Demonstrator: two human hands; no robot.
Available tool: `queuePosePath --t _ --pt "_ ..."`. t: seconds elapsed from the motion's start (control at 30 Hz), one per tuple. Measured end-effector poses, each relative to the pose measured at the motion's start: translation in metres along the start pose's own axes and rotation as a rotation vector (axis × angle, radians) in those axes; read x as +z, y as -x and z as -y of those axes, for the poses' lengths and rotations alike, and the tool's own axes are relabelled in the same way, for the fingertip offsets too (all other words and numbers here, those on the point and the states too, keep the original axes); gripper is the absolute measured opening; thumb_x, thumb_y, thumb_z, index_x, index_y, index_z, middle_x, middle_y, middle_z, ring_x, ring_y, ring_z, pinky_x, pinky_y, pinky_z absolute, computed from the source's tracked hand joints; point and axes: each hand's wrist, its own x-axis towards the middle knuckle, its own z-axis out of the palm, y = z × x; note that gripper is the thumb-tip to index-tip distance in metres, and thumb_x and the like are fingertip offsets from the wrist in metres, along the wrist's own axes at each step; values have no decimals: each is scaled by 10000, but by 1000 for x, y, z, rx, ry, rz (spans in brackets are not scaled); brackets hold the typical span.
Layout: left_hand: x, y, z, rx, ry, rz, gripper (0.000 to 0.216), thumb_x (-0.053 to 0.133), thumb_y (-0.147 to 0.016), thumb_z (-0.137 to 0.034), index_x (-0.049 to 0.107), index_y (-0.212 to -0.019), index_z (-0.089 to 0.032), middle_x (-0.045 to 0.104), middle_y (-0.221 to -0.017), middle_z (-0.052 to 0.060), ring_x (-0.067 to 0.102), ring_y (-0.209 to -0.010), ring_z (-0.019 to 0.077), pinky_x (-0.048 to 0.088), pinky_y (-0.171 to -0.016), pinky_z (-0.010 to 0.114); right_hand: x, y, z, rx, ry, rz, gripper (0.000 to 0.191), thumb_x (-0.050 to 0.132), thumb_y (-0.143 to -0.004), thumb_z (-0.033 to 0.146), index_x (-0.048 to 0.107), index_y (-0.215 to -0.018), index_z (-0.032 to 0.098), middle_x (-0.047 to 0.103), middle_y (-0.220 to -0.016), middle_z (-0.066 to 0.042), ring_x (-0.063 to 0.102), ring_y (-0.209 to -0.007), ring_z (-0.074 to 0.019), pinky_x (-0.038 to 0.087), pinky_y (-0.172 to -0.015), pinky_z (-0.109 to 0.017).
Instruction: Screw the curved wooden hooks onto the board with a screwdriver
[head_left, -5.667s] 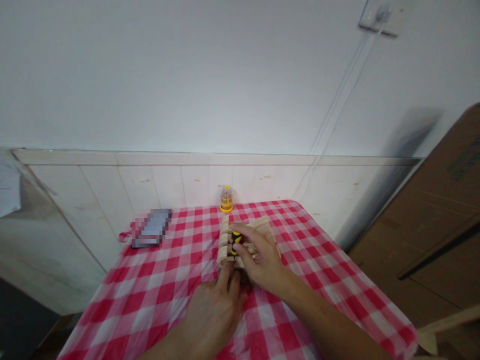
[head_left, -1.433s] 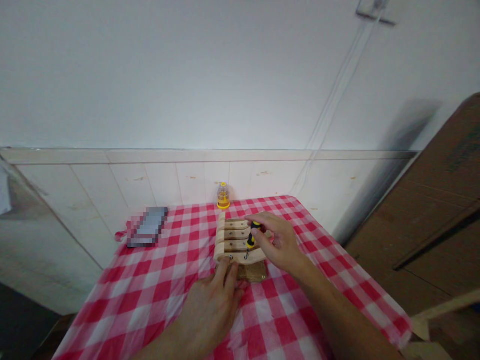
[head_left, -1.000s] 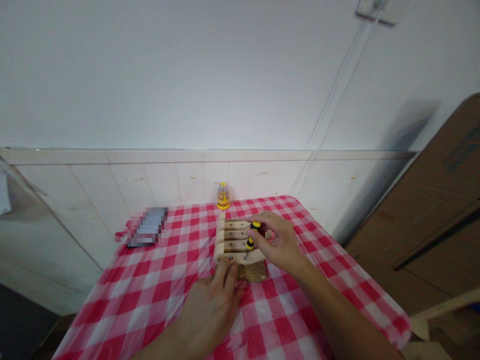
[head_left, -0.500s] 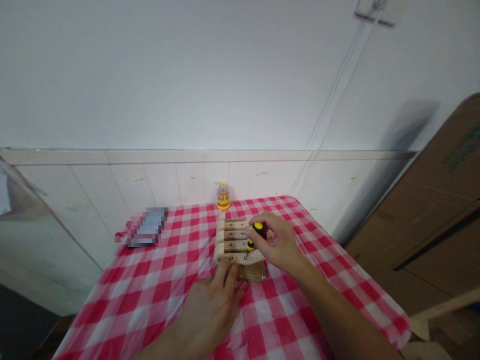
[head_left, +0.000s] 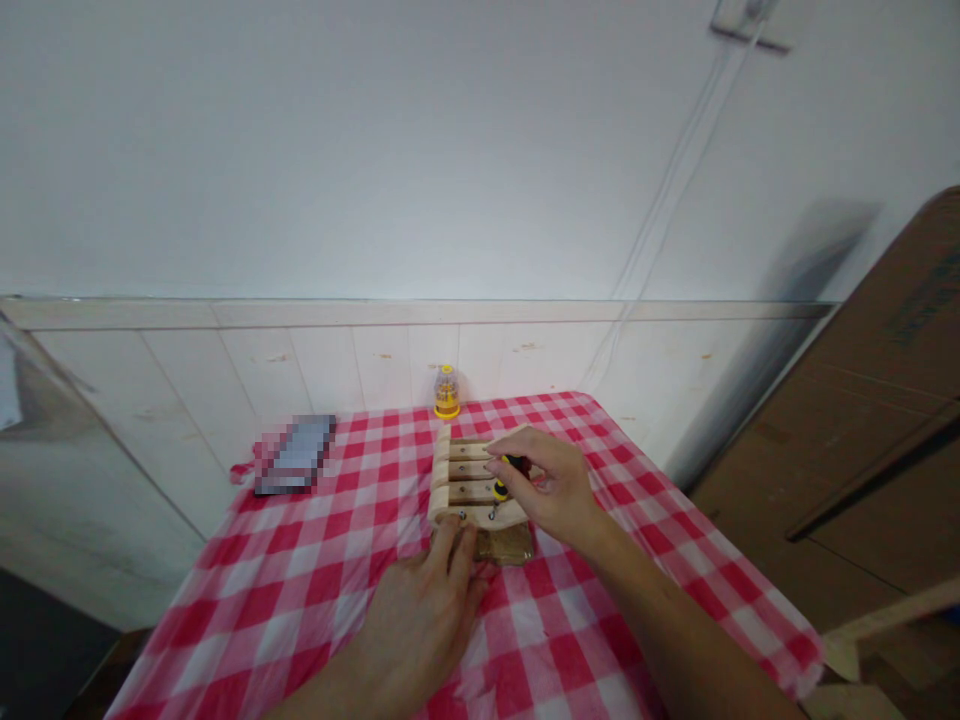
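Note:
A small wooden slatted rack (head_left: 459, 478) with screws in its slats lies on the red-and-white checked tablecloth (head_left: 300, 570). My right hand (head_left: 551, 490) pinches a short black-and-yellow screwdriver (head_left: 504, 476) upright, its tip on a screw near the rack's front edge. My left hand (head_left: 424, 620) lies flat on the cloth with its fingers stretched out, the fingertips pressing on the rack's near edge. A darker wooden piece (head_left: 504, 545) sticks out from under the rack.
A yellow-based bit holder with a clear dome (head_left: 447, 392) stands at the table's far edge against the white panelled wall. A blurred flat object (head_left: 294, 455) lies at the far left. A brown cardboard box (head_left: 862, 400) stands right of the table.
Since the oldest frame my right hand shifted the screwdriver from the rack's left side to a screw further right. Over the last second its fingers have turned on the handle; my left hand stayed still.

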Motion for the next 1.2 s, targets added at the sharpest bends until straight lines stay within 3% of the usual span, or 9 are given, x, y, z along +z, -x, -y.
queuePosePath --t 0.33,0.5,0.77,1.2 --pt "0 -1 0 -7 -6 -19 338 495 -1036 -225 653 -1310 -109 674 -1358 235 775 -807 239 628 -560 310 -6 2 0 -3 51 90 286 609 -894 138 747 -1121 244 788 -911 -50 720 -747 -183 572 -672 -296" --pt "-1 -1 -1 -3 -7 -3 334 458 -1043 -210 665 -1293 -136 679 -1353 212 772 -808 233 630 -565 314 -5 2 -2 6 44 93 236 652 -951 200 741 -1167 237 778 -906 -52 722 -783 -189 556 -688 -294" --pt "1 0 0 9 -15 -1 356 413 -1060 -222 661 -1302 -140 664 -1370 215 763 -814 233 635 -593 329 -1 2 -6 -29 55 35 120 711 -929 223 737 -1046 220 711 -785 -27 622 -627 -160 484 -583 -271" --pt "3 1 0 -34 42 22 366 430 -1054 -236 639 -1332 -124 641 -1404 241 776 -825 249 640 -587 342 0 3 -6 -17 77 10 70 723 -910 239 707 -978 229 699 -759 -14 622 -624 -155 479 -575 -260"
